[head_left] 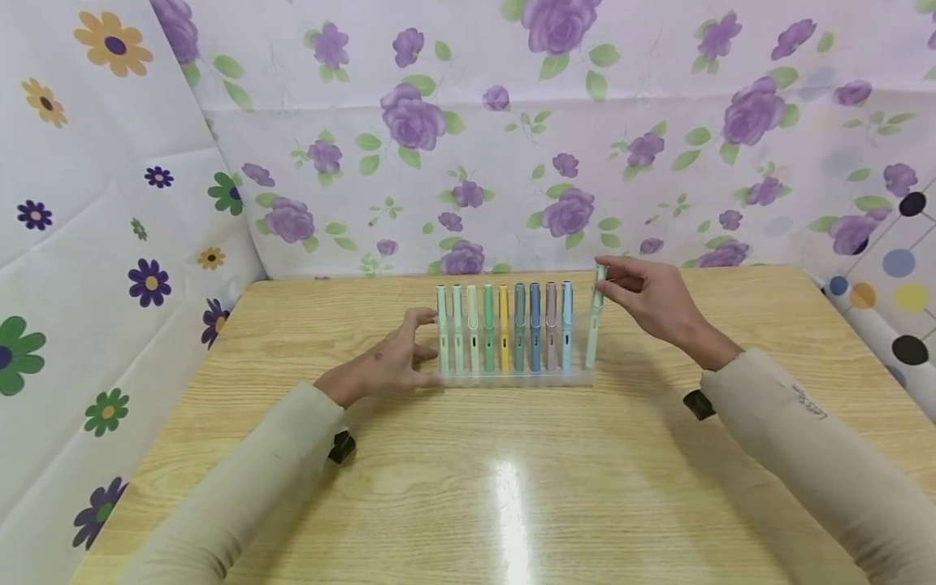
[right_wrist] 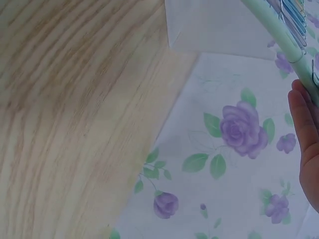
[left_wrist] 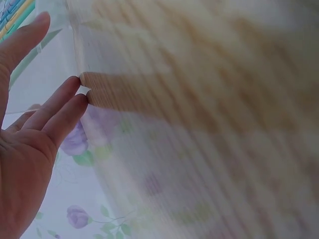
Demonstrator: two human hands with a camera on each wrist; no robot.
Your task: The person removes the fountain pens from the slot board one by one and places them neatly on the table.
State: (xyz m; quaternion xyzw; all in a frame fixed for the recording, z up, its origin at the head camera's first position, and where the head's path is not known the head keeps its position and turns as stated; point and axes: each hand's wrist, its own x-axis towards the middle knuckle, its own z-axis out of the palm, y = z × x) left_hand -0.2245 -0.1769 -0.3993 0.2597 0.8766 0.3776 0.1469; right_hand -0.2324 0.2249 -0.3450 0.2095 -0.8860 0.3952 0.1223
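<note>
Left hand (head_left: 397, 357) spread, right hand (head_left: 653, 301) pinching

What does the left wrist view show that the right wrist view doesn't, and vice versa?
Left wrist only: the left hand, its fingers extended.

Right wrist only: the right hand and the mint-green pen it holds.

Both: the wood-grain tabletop, the purple-flowered backdrop, and, partly cut off by the frame, the clear pen stand and some racked pens.
</note>
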